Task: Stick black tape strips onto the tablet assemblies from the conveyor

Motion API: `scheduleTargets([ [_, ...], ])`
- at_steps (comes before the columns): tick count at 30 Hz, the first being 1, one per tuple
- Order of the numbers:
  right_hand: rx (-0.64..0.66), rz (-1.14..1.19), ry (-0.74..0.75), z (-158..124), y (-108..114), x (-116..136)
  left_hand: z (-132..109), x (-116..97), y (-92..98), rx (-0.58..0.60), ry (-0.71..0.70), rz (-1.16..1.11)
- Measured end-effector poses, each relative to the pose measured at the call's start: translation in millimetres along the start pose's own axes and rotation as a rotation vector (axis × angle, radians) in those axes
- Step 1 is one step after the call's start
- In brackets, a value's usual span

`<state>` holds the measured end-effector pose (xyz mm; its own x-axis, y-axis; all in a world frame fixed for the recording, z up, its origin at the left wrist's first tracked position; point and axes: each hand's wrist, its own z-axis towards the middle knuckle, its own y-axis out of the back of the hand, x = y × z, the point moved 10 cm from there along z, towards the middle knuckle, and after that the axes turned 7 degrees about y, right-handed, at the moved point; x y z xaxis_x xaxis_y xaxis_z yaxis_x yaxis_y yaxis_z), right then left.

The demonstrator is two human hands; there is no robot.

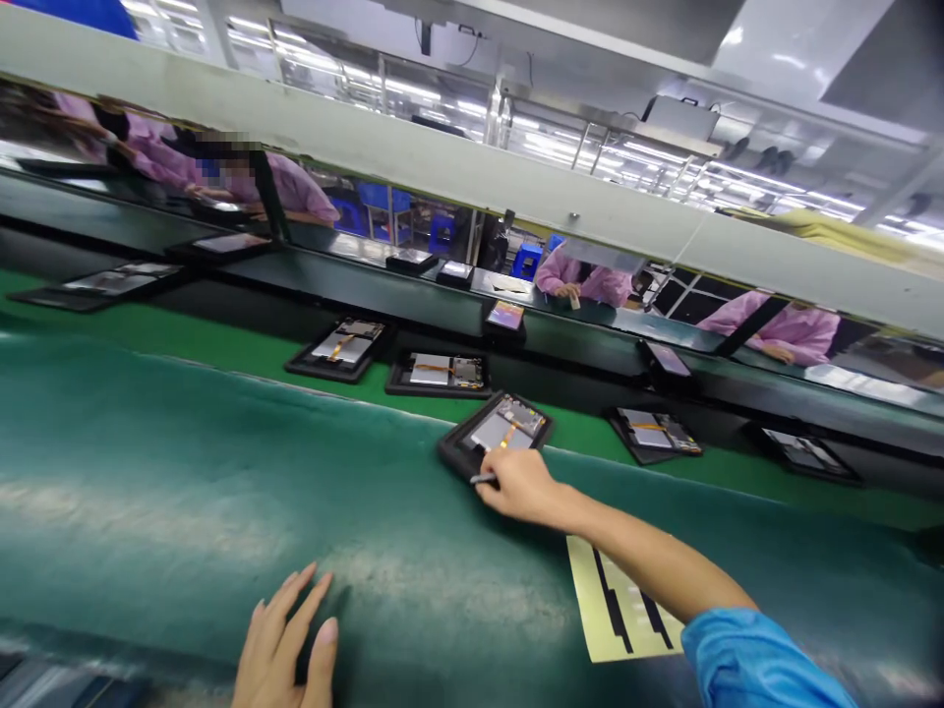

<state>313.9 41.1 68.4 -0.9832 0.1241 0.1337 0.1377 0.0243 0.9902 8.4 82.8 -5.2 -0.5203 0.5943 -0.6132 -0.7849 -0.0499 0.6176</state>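
My right hand [517, 484] reaches forward across the green mat and is closed round a thin metal tool [483, 479], perhaps tweezers. Its tip touches the near edge of a black tray holding an opened tablet [496, 433] with a grey battery and orange flex cable. That tray sits at the far edge of the mat, by the conveyor. My left hand [284, 649] lies flat on the mat [184, 492] near the bottom of the view, fingers stretched out and holding nothing. A blue sleeve covers my right upper arm.
Several more black trays with opened tablets [439, 374] ride the green conveyor belt [221, 339] beyond the mat. A pale yellow sheet with black strips [619, 610] lies under my right forearm. People in pink coats [586, 280] work on the far side, behind a raised rail.
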Motion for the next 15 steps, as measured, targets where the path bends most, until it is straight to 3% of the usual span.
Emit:
scheduleTargets([
  [2, 0.033, 0.072, 0.143, -10, -6, 47, 1, -6, 2.6, -0.006, 0.009, -0.019],
  [4, 0.048, 0.195, 0.385, -23, -7, 90, 2, -13, 4.7, -0.006, 0.013, -0.019],
  [6, 0.035, 0.264, 0.531, -30, -3, 106, 1, -20, 6.6, 0.000, 0.013, -0.001],
  [12, -0.026, 0.249, 0.383, -13, -5, 52, -4, -38, 6.6, 0.032, 0.047, 0.179],
  [15, -0.008, 0.219, 0.445, -16, -14, 53, -5, -48, -1.0, 0.069, 0.069, 0.220],
])
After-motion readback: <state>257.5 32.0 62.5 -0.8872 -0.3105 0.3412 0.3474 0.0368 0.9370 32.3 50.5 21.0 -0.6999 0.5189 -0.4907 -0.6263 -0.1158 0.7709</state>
